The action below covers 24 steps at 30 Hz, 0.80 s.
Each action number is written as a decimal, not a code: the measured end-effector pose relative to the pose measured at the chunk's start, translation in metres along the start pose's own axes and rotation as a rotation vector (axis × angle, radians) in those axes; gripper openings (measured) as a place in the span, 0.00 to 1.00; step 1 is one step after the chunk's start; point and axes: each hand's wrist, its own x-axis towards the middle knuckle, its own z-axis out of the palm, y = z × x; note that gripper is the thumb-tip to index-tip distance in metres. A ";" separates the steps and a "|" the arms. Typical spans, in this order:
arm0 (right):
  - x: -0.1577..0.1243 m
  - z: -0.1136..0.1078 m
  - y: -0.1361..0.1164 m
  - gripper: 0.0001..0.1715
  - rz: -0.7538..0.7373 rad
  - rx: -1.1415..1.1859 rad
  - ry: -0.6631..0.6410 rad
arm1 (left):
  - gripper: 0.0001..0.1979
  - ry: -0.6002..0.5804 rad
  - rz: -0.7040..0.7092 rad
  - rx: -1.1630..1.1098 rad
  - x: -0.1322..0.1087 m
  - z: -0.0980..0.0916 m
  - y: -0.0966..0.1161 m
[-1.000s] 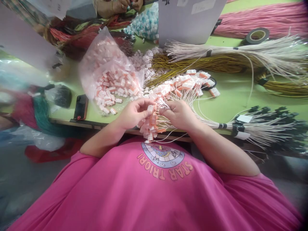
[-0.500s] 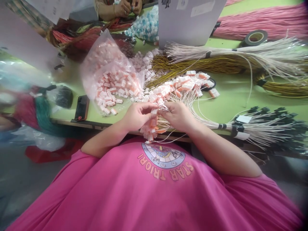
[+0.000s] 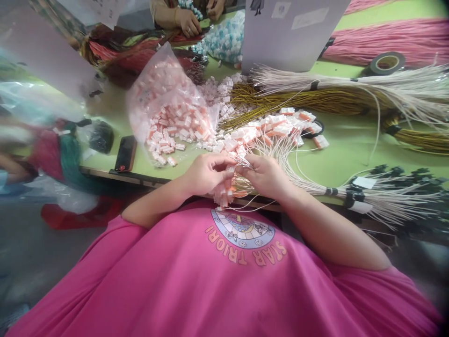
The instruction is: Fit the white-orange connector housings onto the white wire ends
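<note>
Close together at the table's front edge, both my hands are closed. My left hand [image 3: 207, 174] pinches a small white-and-orange connector housing [image 3: 230, 169], partly hidden by the fingers. My right hand [image 3: 268, 174] grips several thin white wires [image 3: 246, 161] whose ends point at the left fingers. Below the hands hangs a cluster of orange-and-white connectors [image 3: 223, 194] at the table edge. Just beyond them lies a pile of wired connectors [image 3: 270, 128], its white wires running right to a black-taped bundle [image 3: 322, 189].
A clear bag of loose connectors [image 3: 168, 103] lies behind my left hand, with a phone [image 3: 125, 153] left of it. Yellow wires [image 3: 315, 100], white wires [image 3: 351, 79], a tape roll [image 3: 387, 63] and pink wires [image 3: 393, 40] lie at right. A co-worker's hands [image 3: 189, 22] are across the table.
The view has shifted slightly, so the scene sits further right. My hands keep nearly the same hold, close together. Across the table, the co-worker's hands have moved apart.
</note>
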 end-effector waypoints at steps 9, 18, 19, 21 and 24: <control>0.005 -0.008 0.008 0.13 -0.038 0.127 0.012 | 0.12 -0.008 0.177 0.284 0.002 -0.036 -0.022; 0.008 -0.020 0.022 0.08 0.157 0.493 0.035 | 0.09 0.411 -0.068 0.628 0.027 -0.107 -0.119; 0.009 -0.019 0.021 0.07 0.156 0.527 0.012 | 0.08 0.401 -0.064 0.639 0.027 -0.107 -0.121; 0.009 -0.019 0.020 0.05 0.149 0.581 -0.013 | 0.04 0.396 -0.053 0.673 0.025 -0.105 -0.116; 0.009 -0.018 0.018 0.05 0.145 0.582 -0.010 | 0.06 0.426 -0.010 0.580 0.018 -0.095 -0.097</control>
